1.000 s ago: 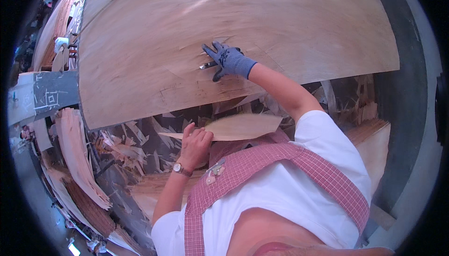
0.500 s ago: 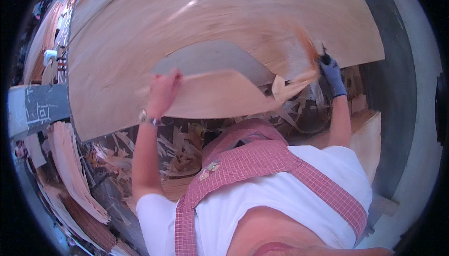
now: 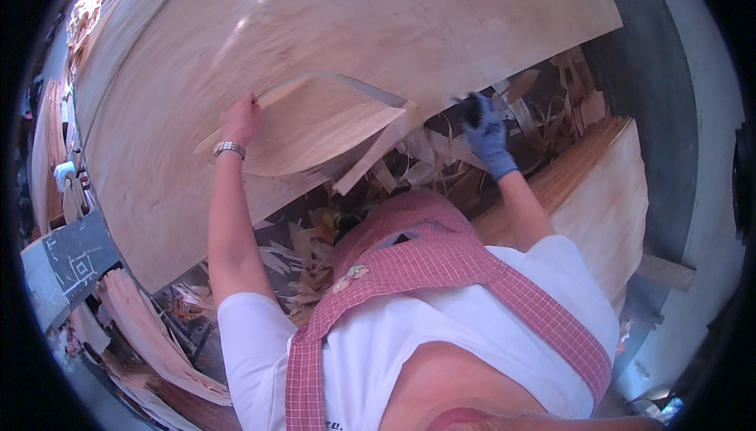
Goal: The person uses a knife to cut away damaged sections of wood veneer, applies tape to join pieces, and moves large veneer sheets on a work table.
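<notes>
**Curved veneer piece (image 3: 323, 128) held by the left hand (image 3: 239, 120) over a broad veneer sheet (image 3: 441, 22)**

The pale veneer piece lies left of the centre of the frame, in front of the lower part of the broad sheet, which fills the upper half. The bare left hand, with a wristwatch (image 3: 230, 148) just below it, is at the piece's left part; its grip is closed on the piece near the upper edge, the fingers being slightly blurred. A narrow grey arc runs along that upper edge. At the piece's right end, near the centre of the frame, a slender veneer strip (image 3: 370, 155) slants down to the left.

The right hand (image 3: 486, 133), in a blue-grey glove with dark fingers, is right of centre, apart from the piece. Its fingers are bent, but whether its grip is closed on anything cannot be told.

Below the sheet, torn veneer scraps (image 3: 303, 270) lie scattered in the middle of the frame. A veneer stack (image 3: 602, 195) occupies the right, beyond the gloved arm. At the left edge is a grey block (image 3: 71, 266) bearing white marks. The wearer's red checked apron (image 3: 409, 273) is at lower centre.
</notes>
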{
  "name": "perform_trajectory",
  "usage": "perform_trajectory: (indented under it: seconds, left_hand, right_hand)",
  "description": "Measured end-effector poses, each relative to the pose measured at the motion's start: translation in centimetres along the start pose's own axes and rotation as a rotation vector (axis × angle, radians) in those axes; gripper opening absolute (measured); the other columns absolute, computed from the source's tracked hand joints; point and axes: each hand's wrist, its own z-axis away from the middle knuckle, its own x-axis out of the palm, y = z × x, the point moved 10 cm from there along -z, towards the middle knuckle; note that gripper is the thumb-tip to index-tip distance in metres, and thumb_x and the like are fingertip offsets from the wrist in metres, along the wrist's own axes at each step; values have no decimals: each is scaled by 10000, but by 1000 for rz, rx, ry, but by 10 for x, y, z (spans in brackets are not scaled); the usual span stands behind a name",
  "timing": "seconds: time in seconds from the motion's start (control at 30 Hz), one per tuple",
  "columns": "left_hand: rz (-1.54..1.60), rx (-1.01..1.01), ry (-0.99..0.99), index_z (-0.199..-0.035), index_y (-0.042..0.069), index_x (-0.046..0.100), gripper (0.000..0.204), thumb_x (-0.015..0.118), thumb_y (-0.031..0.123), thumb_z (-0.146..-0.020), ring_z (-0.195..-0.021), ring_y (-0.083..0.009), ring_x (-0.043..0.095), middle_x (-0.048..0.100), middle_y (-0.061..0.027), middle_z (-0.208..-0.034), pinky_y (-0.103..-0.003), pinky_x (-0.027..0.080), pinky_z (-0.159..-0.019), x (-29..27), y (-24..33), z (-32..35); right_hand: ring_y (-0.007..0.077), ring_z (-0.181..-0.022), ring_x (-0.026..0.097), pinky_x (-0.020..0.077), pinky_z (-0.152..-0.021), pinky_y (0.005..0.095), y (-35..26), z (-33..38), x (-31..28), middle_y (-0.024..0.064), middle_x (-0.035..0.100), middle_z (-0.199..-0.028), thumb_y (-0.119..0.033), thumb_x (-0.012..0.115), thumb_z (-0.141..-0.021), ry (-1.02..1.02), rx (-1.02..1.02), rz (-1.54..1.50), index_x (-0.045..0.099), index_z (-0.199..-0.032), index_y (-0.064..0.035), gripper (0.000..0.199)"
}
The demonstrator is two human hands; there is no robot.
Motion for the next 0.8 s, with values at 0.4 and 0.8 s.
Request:
perform_trajectory:
  seconds: [0.4, 0.8]
  left_hand:
    - [-26, -58, 110, -1042, 155, 551, 138, 514, 257, -956, -992, -329, 636, 692, -114, -980, -520, 395, -871, -24, 2, 22]
    - [20, -28, 111, -1003, 139, 529, 132, 539, 251, -934, -984, -316, 635, 685, -94, -1015, -544, 386, -872, -20, 11, 21]
  right_hand:
    - [336, -979, 590, 494, -822, 422, -47, -16, 117, 174, 542, -1097, -528, 795, -710, -170, 328, -263, 509, -1140, -17, 726]
    - [370, -1028, 567, 472, -855, 447, -51, -22, 117, 204, 541, -1108, -515, 804, -699, -144, 441, -204, 499, -1136, -4, 739]
